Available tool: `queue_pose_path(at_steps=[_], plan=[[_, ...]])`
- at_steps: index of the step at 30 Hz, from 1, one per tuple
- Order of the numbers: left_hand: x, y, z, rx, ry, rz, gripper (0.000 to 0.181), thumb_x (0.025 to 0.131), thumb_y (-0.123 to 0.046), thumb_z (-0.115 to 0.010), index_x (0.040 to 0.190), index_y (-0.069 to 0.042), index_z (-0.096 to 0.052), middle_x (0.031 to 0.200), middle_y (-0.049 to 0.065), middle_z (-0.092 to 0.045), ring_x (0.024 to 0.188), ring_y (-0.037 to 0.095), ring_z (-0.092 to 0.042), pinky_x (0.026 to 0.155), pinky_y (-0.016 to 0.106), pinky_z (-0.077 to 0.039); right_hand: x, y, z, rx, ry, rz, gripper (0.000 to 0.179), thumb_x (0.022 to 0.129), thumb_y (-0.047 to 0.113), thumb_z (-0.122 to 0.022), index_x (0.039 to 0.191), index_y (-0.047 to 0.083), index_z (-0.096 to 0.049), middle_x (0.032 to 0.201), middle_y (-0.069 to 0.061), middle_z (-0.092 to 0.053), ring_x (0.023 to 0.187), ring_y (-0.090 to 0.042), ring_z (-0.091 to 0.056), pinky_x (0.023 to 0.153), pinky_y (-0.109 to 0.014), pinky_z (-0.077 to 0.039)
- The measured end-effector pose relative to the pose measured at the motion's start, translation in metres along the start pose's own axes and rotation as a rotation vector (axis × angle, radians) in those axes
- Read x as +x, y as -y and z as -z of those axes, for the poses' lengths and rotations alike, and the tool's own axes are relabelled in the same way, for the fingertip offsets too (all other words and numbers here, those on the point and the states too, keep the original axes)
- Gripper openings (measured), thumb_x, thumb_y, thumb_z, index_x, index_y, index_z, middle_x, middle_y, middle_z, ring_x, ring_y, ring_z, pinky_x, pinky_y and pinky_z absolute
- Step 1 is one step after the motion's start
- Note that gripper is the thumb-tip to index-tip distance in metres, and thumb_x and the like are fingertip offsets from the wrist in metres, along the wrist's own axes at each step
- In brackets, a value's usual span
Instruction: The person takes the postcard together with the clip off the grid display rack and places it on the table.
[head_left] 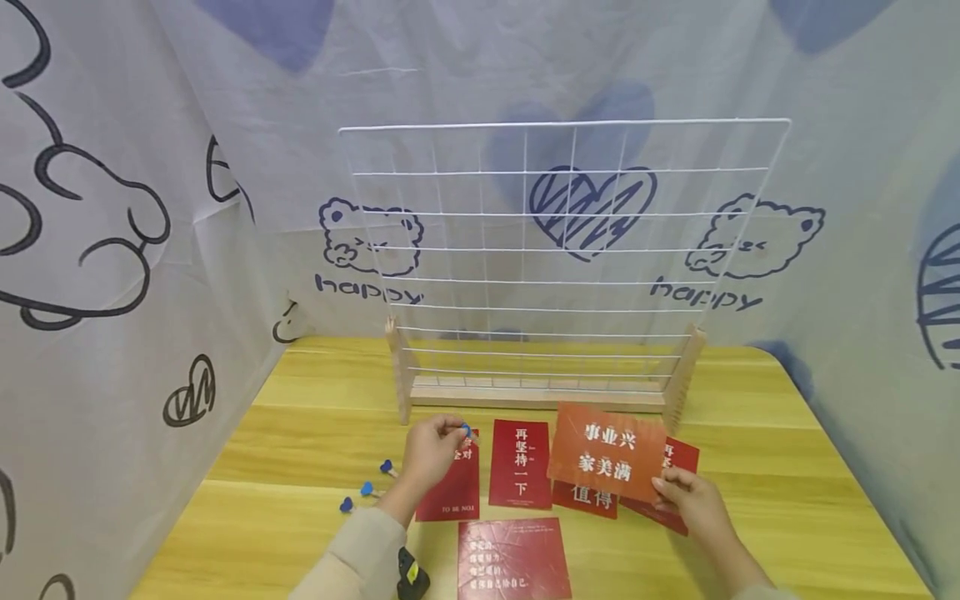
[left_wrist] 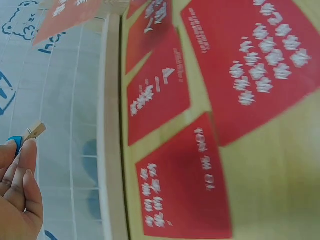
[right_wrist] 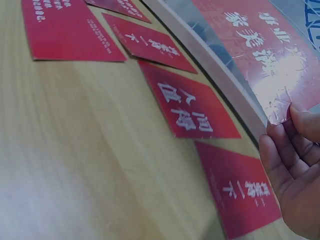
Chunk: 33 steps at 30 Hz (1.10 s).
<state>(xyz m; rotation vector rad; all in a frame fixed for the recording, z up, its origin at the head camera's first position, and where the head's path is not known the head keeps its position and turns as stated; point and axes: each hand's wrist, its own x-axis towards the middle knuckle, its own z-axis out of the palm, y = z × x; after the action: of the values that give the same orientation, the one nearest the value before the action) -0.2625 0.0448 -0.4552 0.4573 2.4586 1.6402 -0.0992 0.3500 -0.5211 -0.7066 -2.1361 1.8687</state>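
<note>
In the head view my left hand point(head_left: 432, 457) pinches a small wooden clothespin with a blue heart on it. The left wrist view shows that clothespin point(left_wrist: 33, 131) between thumb and fingertips, its wooden end pointing away. My right hand point(head_left: 692, 500) holds an orange-red card point(head_left: 607, 450) with white characters by its lower right corner, raised above the table. Behind both hands stands a white wire grid point(head_left: 525, 250) in a wooden base point(head_left: 536, 393). Under the raised card lie two red cards, partly covered, one reading 值得 point(head_left: 592, 497).
More red cards lie on the yellow wood table point(head_left: 300, 417): one upright in the middle point(head_left: 520, 463), one by the left hand point(head_left: 447, 492), one in front point(head_left: 513, 558). Several blue heart clothespins point(head_left: 367, 489) lie at left. A black object point(head_left: 412, 577) sits near the left sleeve.
</note>
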Motion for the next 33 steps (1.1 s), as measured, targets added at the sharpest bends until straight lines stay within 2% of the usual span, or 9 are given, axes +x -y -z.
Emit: queue_pose_path(at_steps=[4,9,17,25,30,33], plan=[[-0.011,0.008,0.005,0.001,0.007,0.031,0.013,0.082,-0.003,-0.055,0.091,0.004,-0.06,0.075,0.008,-0.058,0.069,0.023,-0.059,0.055,0.024,-0.048,-0.011,-0.002,0.005,0.017,0.007,-0.063,0.022,0.081,0.014,-0.06,0.086,-0.007,-0.057,0.073,-0.002,-0.057,0.064,-0.011,-0.056,0.061,-0.027,-0.05],[-0.022,0.019,0.011,-0.016,0.003,0.081,0.015,0.083,-0.004,-0.054,0.095,0.005,-0.058,0.078,0.011,-0.059,0.071,0.026,-0.059,0.056,0.026,-0.048,-0.025,-0.004,0.007,0.006,-0.008,-0.143,0.014,0.084,0.003,-0.053,0.089,-0.009,-0.057,0.072,-0.001,-0.056,0.064,-0.011,-0.054,0.063,-0.028,-0.05],[-0.034,0.034,0.019,0.004,-0.016,0.125,0.019,0.083,-0.004,-0.054,0.098,0.006,-0.057,0.079,0.013,-0.059,0.071,0.024,-0.059,0.061,0.035,-0.049,-0.039,-0.021,0.013,0.105,0.023,-0.234,0.01,0.085,0.001,-0.05,0.087,-0.005,-0.057,0.074,-0.003,-0.055,0.064,-0.013,-0.053,0.062,-0.029,-0.049],[-0.05,0.051,0.024,0.029,-0.032,0.167,0.02,0.081,-0.004,-0.055,0.097,0.007,-0.057,0.079,0.012,-0.06,0.067,0.023,-0.059,0.058,0.032,-0.049,-0.05,-0.035,0.025,0.006,0.084,-0.24,0.025,0.081,0.01,-0.059,0.091,-0.012,-0.056,0.075,-0.005,-0.057,0.063,-0.018,-0.056,0.061,-0.031,-0.05],[-0.06,0.063,0.026,0.05,-0.043,0.178,0.019,0.08,-0.005,-0.056,0.095,0.006,-0.058,0.076,0.007,-0.06,0.064,0.018,-0.057,0.057,0.028,-0.048,-0.055,-0.041,0.033,0.005,0.145,-0.262,0.036,0.076,0.019,-0.065,0.091,-0.013,-0.055,0.076,-0.005,-0.06,0.063,-0.017,-0.057,0.063,-0.032,-0.05],[-0.065,0.069,0.028,0.065,-0.04,0.174,0.019,0.08,-0.005,-0.056,0.094,0.007,-0.058,0.074,0.007,-0.06,0.065,0.018,-0.057,0.056,0.027,-0.048,-0.057,-0.044,0.035,-0.025,0.127,-0.308,0.036,0.077,0.019,-0.065,0.092,-0.012,-0.055,0.077,-0.007,-0.061,0.065,-0.018,-0.058,0.063,-0.033,-0.05]])
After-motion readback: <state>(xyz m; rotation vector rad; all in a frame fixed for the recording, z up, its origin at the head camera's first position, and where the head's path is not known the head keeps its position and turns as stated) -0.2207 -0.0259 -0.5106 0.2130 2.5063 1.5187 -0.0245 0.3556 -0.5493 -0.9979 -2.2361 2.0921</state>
